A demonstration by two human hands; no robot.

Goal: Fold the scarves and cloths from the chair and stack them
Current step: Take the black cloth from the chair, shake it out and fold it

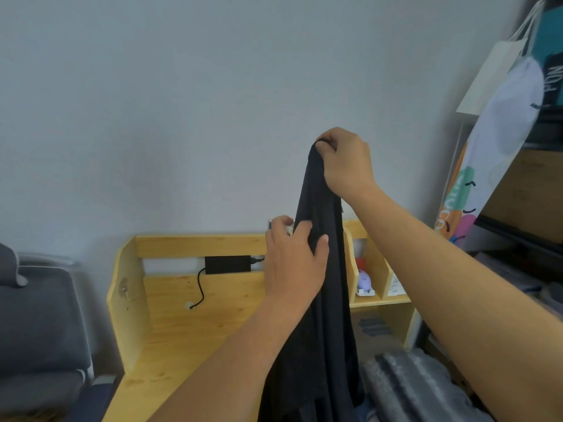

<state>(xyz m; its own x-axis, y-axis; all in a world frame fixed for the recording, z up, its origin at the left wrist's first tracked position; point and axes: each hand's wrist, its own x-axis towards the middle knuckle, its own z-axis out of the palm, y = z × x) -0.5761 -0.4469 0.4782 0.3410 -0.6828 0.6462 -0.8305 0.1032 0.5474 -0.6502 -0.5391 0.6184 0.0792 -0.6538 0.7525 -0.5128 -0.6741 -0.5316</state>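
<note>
Bare forearms reach up over the yellow wooden tabletop (pixel 182 324), both hands apart, clamped on one long black cloth (pixel 323 300). His right hand (pixel 347 162) pinches its bunched top high up; his left hand (pixel 295 263) grips it lower down. Wooden cubbies (pixel 380 269) behind hold a small purple figurine (pixel 364 281).

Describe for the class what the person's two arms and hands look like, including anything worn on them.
Both forearms are bare for as far as the picture shows, with no sleeve in view. The left hand and right hand wear no gloves, and no ring, watch or bracelet shows. No markings are visible on either arm.
</note>
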